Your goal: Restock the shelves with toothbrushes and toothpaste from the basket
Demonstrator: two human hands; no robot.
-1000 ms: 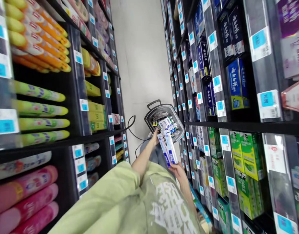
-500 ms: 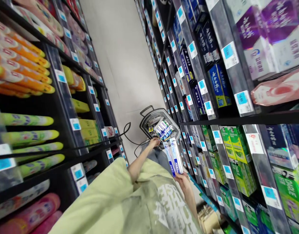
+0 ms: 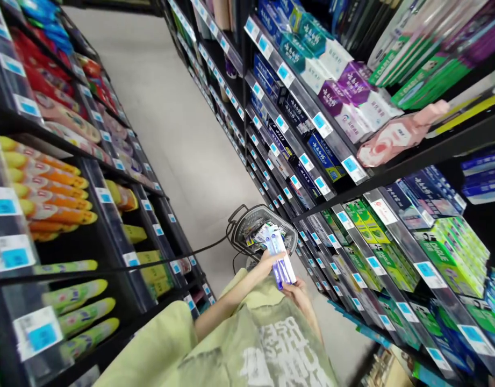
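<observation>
Two or so packaged toothbrushes (image 3: 276,244), white and blue, are held together in front of my body, above the near rim of the shopping basket. My left hand (image 3: 268,264) is closed on their left side, around the middle of the packs. At their lower end, my right hand (image 3: 296,292) grips the blue bottom edge. The grey basket (image 3: 238,230) stands on the floor just beyond my hands, with a jumble of small packs (image 3: 253,235) inside. The toothbrush packs hide part of its contents.
Shelves with toothpaste boxes (image 3: 354,80) line the right side, with a pink bottle (image 3: 396,141) on one. Orange-and-yellow bottles (image 3: 57,199) and green spray cans (image 3: 80,312) fill the left shelves. A black cable (image 3: 207,248) crosses the aisle floor (image 3: 183,145).
My left hand has moved from the basket's rim to the toothbrush packs and closed on them. The packs now sit closer together. The camera view has shifted.
</observation>
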